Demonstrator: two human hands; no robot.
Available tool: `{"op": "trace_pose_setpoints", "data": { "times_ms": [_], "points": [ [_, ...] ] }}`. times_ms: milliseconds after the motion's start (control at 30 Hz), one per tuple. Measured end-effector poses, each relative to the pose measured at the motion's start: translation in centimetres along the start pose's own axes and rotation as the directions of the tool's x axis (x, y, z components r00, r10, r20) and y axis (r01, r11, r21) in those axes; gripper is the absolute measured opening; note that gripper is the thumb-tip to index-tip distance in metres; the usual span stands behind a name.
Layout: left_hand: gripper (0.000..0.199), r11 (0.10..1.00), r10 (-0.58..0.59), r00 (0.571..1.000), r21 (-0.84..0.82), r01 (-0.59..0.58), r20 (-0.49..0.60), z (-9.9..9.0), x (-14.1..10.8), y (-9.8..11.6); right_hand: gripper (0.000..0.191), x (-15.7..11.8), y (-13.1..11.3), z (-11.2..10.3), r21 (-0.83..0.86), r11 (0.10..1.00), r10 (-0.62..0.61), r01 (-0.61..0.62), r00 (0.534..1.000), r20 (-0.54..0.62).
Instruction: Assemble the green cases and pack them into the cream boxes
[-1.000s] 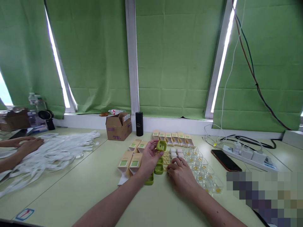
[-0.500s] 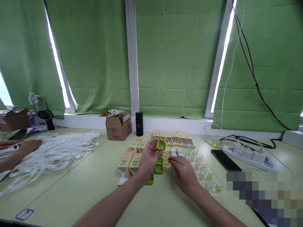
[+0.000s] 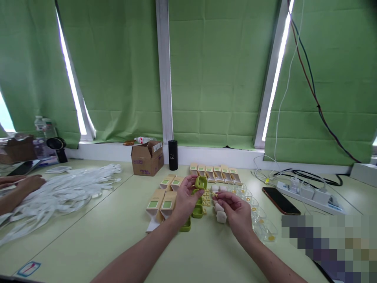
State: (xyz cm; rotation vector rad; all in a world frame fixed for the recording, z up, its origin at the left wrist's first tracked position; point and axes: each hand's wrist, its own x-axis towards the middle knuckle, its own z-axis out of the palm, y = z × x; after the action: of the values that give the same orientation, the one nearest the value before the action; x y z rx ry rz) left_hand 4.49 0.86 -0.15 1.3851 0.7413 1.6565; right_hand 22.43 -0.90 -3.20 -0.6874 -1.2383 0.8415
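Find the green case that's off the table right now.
In the head view, the green case is in the left hand, just right of centre, with the far row of cartons behind it and the right hand to its right.

Little tray (image 3: 201, 182) is rocking olive green, tiny piece (image 3: 215, 195) is looking pale yellow, blinds (image 3: 224, 78) are going plain green, carton (image 3: 147, 160) is sporting purple print (image 3: 146, 172) on brown.

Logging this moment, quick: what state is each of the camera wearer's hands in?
Left hand: closed, holding a green square container.
Right hand: closed, pinching a small yellowish piece.
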Motion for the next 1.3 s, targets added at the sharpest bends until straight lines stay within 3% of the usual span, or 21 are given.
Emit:
{"op": "trace_pose_setpoints", "data": {
  "times_ms": [167,400,933,1133,1300],
  "points": [
    [0.055,0.999,0.023,1.0,0.026,-0.023,0.002,0.1,0.0,-0.1,0.028,0.2,-0.2,0.3,0.161,0.979,0.13,-0.126,0.991,-0.02],
    [0.051,0.997,0.012,0.999,0.076,-0.014,0.034,0.3,-0.6,0.5,0.034,0.3,-1.1,0.3,0.136,0.989,0.068,-0.066,0.998,-0.012],
    [0.046,0.985,0.052,0.994,0.162,-0.066,0.092,0.4,-1.2,0.6,0.035,0.4,-1.1,0.2,0.235,0.958,0.155,-0.163,0.987,0.052],
    [0.046,0.983,0.047,0.995,0.172,-0.063,0.092,0.4,-1.3,0.4,0.038,0.4,-1.6,0.4,0.206,0.971,0.112,-0.125,0.991,0.07],
    [0.047,0.981,0.051,0.995,0.183,-0.067,0.089,0.5,-1.4,0.2,0.03,0.3,-1.9,0.4,0.101,0.994,0.046,-0.052,0.997,0.062]
  ]
}}
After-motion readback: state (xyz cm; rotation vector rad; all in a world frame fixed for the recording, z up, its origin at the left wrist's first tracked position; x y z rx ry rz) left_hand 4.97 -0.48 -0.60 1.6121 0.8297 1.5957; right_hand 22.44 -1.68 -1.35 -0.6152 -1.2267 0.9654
